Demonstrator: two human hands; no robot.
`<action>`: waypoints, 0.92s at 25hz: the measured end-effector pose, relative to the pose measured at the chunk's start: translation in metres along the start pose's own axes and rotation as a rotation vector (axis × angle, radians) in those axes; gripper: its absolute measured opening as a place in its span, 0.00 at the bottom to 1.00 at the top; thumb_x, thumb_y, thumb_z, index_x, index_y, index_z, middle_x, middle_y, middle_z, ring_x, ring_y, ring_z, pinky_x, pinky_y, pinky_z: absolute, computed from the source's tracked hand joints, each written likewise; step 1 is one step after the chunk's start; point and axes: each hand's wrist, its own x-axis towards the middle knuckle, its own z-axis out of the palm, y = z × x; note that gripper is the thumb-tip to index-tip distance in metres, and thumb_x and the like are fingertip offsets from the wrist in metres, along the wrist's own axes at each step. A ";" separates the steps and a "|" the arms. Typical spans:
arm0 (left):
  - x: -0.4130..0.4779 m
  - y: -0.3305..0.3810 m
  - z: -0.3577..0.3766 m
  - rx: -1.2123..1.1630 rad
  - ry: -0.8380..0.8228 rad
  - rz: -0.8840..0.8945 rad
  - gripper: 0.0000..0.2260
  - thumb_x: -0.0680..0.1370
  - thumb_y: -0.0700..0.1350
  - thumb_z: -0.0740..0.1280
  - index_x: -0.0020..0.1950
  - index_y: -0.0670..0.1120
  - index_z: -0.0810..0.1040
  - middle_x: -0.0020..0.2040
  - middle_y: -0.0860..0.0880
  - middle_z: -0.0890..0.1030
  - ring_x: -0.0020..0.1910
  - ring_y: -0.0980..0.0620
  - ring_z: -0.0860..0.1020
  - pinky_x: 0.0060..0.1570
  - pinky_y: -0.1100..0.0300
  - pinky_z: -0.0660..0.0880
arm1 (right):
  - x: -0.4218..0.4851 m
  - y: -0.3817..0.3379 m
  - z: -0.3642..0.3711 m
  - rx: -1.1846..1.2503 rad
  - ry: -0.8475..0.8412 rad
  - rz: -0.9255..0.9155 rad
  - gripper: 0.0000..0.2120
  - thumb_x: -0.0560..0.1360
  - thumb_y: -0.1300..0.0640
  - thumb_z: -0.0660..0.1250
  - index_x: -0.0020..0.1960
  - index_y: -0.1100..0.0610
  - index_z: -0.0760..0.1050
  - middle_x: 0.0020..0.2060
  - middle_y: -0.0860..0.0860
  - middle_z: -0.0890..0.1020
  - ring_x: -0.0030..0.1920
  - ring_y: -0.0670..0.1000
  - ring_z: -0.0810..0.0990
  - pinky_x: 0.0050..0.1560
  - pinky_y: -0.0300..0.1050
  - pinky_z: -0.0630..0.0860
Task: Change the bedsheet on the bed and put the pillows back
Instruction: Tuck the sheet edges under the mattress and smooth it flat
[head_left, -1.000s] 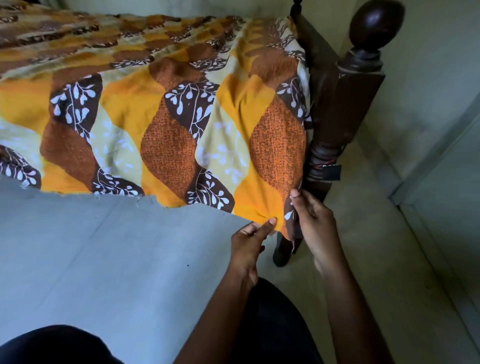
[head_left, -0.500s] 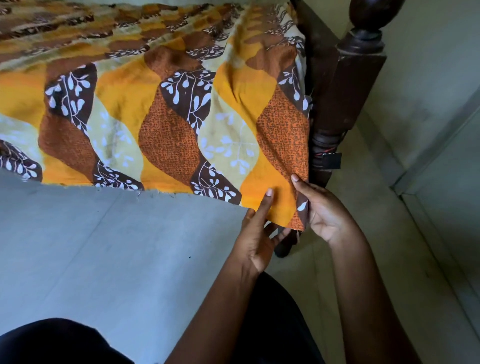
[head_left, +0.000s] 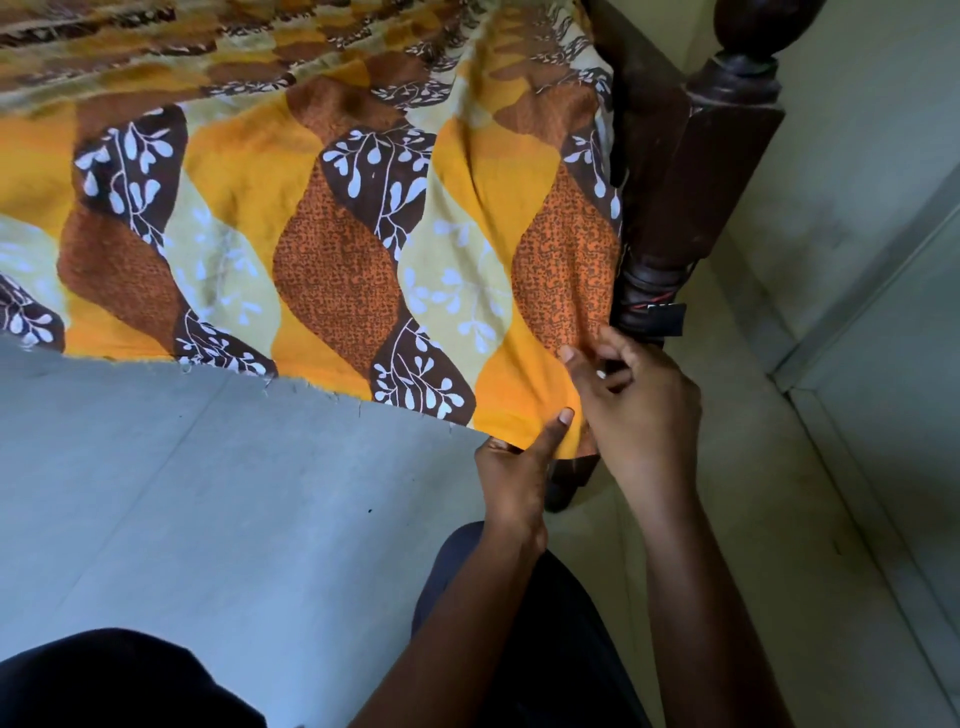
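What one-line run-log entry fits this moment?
step: sheet corner | left hand: pinches sheet hem | right hand: grips sheet edge beside post | pillows: not in view

Dark wooden bed (head_left: 696, 197) with an orange, brown and yellow leaf-patterned bedsheet (head_left: 337, 249) across it

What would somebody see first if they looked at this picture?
The big bedsheet with orange, yellow and brown waves and white leaves, hanging over the bed's side across the upper half of the view. Next, the left hand and right hand pinching its lower corner, close beside the dark wooden bedpost on the right.
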 end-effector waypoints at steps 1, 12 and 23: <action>-0.002 0.001 0.003 0.011 -0.011 -0.015 0.03 0.71 0.36 0.72 0.43 0.41 0.80 0.36 0.50 0.83 0.33 0.56 0.80 0.37 0.61 0.77 | 0.006 -0.005 0.007 -0.088 -0.019 0.004 0.23 0.72 0.44 0.68 0.62 0.56 0.76 0.54 0.53 0.82 0.52 0.54 0.80 0.50 0.46 0.73; 0.011 0.036 -0.030 0.036 -0.271 -0.390 0.08 0.76 0.45 0.67 0.53 0.45 0.75 0.47 0.45 0.77 0.43 0.50 0.78 0.49 0.58 0.77 | 0.049 0.015 0.021 0.205 -0.162 0.070 0.10 0.73 0.53 0.70 0.44 0.60 0.82 0.34 0.48 0.82 0.30 0.32 0.73 0.33 0.33 0.68; 0.035 0.126 0.002 -0.529 -0.162 -0.301 0.23 0.82 0.50 0.53 0.67 0.33 0.65 0.65 0.33 0.71 0.65 0.37 0.71 0.64 0.47 0.69 | 0.048 0.010 0.023 -0.011 -0.015 0.012 0.12 0.73 0.54 0.69 0.52 0.61 0.82 0.46 0.56 0.85 0.47 0.54 0.83 0.48 0.47 0.78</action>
